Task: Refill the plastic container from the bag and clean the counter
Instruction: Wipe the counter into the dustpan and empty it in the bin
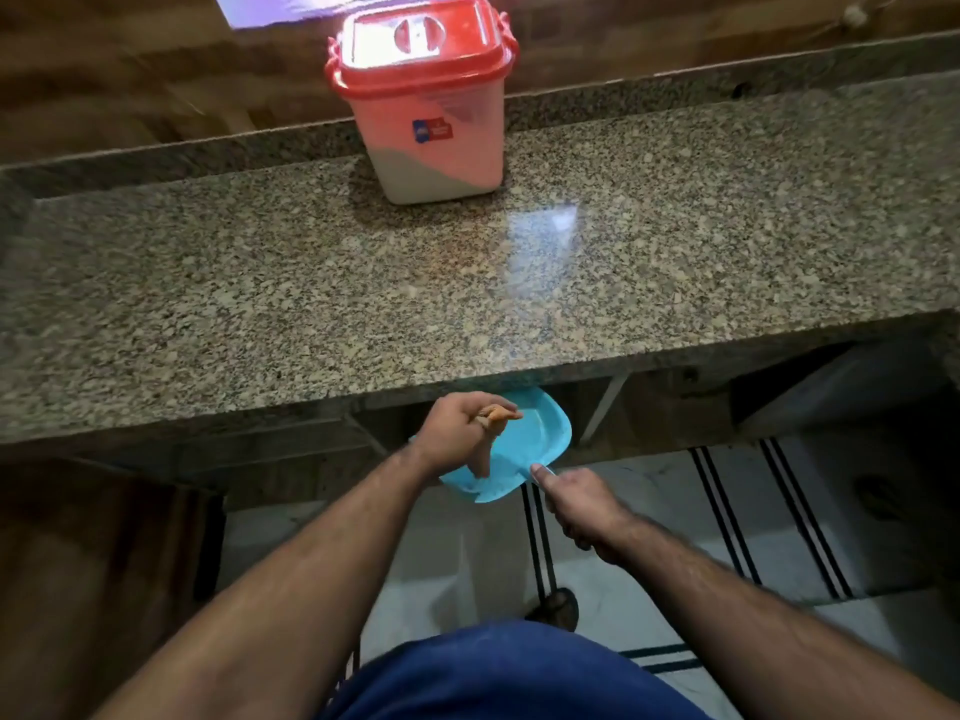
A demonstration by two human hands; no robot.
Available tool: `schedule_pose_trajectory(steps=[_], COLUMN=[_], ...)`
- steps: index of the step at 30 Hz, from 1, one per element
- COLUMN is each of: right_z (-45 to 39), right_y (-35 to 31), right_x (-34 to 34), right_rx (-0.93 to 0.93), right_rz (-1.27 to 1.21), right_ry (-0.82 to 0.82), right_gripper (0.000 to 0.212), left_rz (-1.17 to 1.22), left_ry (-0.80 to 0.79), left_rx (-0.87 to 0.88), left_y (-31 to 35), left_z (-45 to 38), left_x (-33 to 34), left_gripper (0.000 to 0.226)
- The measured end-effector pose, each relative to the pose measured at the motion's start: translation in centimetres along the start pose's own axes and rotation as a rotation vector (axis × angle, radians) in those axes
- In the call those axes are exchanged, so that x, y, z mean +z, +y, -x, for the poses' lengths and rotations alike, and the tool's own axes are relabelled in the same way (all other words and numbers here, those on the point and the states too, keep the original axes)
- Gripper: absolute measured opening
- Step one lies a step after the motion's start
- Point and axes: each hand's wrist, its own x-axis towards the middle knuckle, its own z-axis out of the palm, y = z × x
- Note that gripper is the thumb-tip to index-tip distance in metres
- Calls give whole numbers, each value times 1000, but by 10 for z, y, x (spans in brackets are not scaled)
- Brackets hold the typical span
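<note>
Speckled granite tabletop, wood-look wall behind. Lidded container stands at the rear, well apart from both hands. Left hand grips a cloth over a blue dustpan; right hand grips its handle.

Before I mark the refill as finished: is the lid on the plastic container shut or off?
Shut. The red lid sits flat on the plastic container; latch state cannot be told.

container on counter, rear

Striped tile floor lies below; wooden wall stands behind.
</note>
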Motion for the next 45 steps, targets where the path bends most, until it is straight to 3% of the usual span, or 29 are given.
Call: schedule_pose_trajectory(steps=[4,10,19,23,26,33,38,40,42,45], right_z=[12,45,110,130,141,141,104,87,67,33], right_y=[-9,-27,-51,-57,-56,-72,-94,-104,-109,-105], right_x=[30,113,282,348,392,470,532,559,587,631], right_rx=[-16,-147,-284,-312,-287,-259,-224,-217,-217,-185], right_rz=[66,231,478,561,621,844,958,999,1043,1097], right_ry=[-28,-82,-282,-339,-396,-544,-614,-642,-652,-709], right_gripper=[61,58,61,63,64,62,62,62,60,55], left_rz=[368,888,1110,1208,1253,1435,1473,1434,1427,1453], left_ry=[269,646,983,1168,1209,1419,1421,1411,1504,1548], left_rx=[-20,-220,-348,-371,-425,-507,-626,-743,-880,-851], left_y=[-14,-64,-178,-214,-233,-287,-332,-364,-387,-411], left_z=[45,138,334,406,447,494,505,505,500,488], left_x=[-47,-114,-163,-178,-184,-196,-212,-220,-224,-226], left_gripper=[41,24,12,15,23,18,34,20,18,15])
